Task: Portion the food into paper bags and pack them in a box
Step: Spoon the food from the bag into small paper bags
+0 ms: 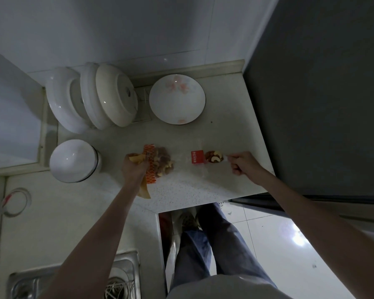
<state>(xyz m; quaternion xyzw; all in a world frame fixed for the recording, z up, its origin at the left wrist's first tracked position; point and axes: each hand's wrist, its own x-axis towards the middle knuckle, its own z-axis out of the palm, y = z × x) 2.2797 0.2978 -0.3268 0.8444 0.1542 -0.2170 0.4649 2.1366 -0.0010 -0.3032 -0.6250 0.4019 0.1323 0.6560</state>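
A clear bag of mixed nuts point(162, 162) with an orange net-patterned edge lies on the pale counter point(192, 186). My left hand point(134, 169) grips a brown paper bag point(144, 188) right beside the nut bag, its yellowish mouth showing above my fingers. My right hand point(243, 164) holds a spoon point(214, 156) heaped with nuts, hovering to the right of the nut bag. A small red packet point(197, 156) sits just left of the spoonful. No box is in view.
A flowered plate point(177, 100) lies at the back of the counter. White dishes stand in a rack point(91, 98) at the back left, and an upturned white bowl point(73, 161) sits left of my left hand. A dark fridge point(322, 93) flanks the right; a stove point(73, 281) is near left.
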